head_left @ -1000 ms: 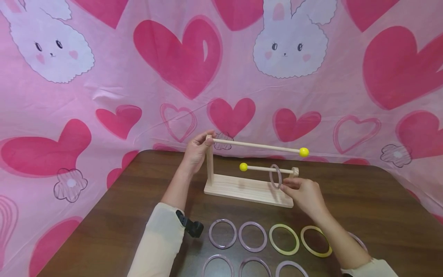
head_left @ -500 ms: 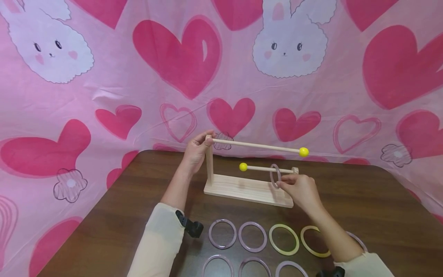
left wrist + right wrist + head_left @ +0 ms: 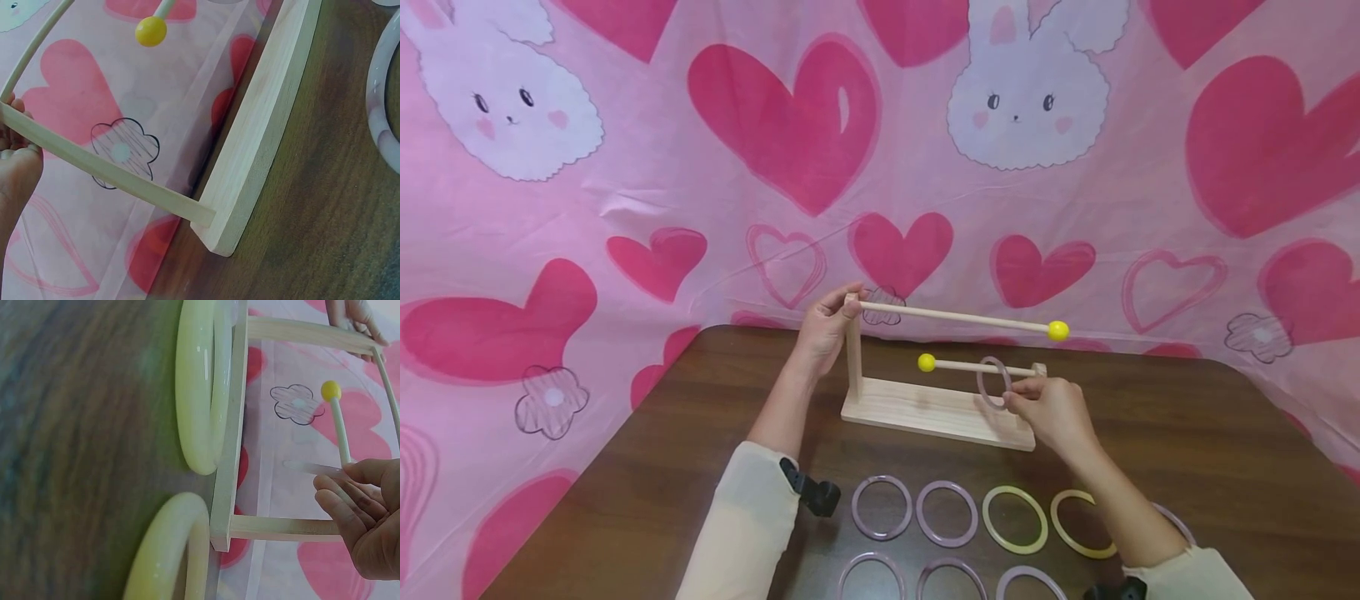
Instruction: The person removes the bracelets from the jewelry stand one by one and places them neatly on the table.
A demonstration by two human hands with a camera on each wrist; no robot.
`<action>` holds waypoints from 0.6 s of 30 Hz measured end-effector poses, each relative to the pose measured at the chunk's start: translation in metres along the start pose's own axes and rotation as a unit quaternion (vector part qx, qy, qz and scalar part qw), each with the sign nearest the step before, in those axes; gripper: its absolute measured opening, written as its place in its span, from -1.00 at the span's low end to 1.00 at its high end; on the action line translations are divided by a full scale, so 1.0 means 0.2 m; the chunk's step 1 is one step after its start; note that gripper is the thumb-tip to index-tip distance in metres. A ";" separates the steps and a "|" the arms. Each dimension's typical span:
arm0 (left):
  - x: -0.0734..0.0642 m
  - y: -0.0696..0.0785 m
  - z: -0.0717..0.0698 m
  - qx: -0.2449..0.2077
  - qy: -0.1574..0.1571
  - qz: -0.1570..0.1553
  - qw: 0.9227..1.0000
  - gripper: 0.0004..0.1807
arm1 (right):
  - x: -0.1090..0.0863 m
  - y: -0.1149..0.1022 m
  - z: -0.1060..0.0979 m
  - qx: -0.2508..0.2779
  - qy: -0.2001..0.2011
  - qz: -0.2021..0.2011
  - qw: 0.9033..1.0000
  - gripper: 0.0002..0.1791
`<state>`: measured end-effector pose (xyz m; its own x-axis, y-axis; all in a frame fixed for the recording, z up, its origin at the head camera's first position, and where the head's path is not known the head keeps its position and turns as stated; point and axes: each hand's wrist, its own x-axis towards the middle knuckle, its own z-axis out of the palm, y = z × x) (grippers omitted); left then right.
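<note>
A pale wooden stand (image 3: 925, 408) has a tall post at the left, a short one at the right, and two horizontal rods tipped with yellow balls. My left hand (image 3: 826, 332) grips the top of the tall post, where the upper rod (image 3: 955, 315) joins it. Around the lower rod (image 3: 958, 366) hangs a light purple ring (image 3: 981, 392), near the short post. Thumb and fingers of my right hand (image 3: 1052, 412) pinch that ring's lower right edge. In the right wrist view the ring (image 3: 312, 467) appears edge-on at the right hand (image 3: 369, 519).
Purple rings (image 3: 948, 546) and yellow rings (image 3: 1015, 552) lie in rows on the dark wooden table (image 3: 647, 500), in front of the stand. The right forearm passes over one yellow ring (image 3: 1075, 548). Behind the table hangs a pink cloth (image 3: 917, 183) with hearts and rabbits.
Over the last second my right hand has shifted slightly left and taken a closer pinch on the ring. The ring has turned a little to face the camera more. My left hand has stayed still.
</note>
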<state>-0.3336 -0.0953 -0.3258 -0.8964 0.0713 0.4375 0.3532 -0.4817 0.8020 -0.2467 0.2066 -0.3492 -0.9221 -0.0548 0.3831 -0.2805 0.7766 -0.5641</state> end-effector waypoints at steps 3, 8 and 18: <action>0.00 0.00 0.00 0.000 0.001 0.000 1.000 -0.63 | 0.00 0.00 0.00 0.004 -0.003 0.002 1.000 -0.86; 0.00 0.00 0.00 0.002 0.001 0.000 1.000 -0.63 | 0.00 0.00 0.00 0.005 -0.001 0.007 1.000 -0.86; 0.00 0.00 0.00 0.003 0.000 -0.001 1.000 -0.64 | 0.01 -0.02 0.03 0.005 0.033 0.005 0.999 -0.87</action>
<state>-0.3340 -0.0960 -0.3259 -0.8974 0.0724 0.4353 0.3523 -0.4764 0.8055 -0.2490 0.1998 -0.3518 -0.9054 -0.0051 0.4245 -0.2741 0.7705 -0.5755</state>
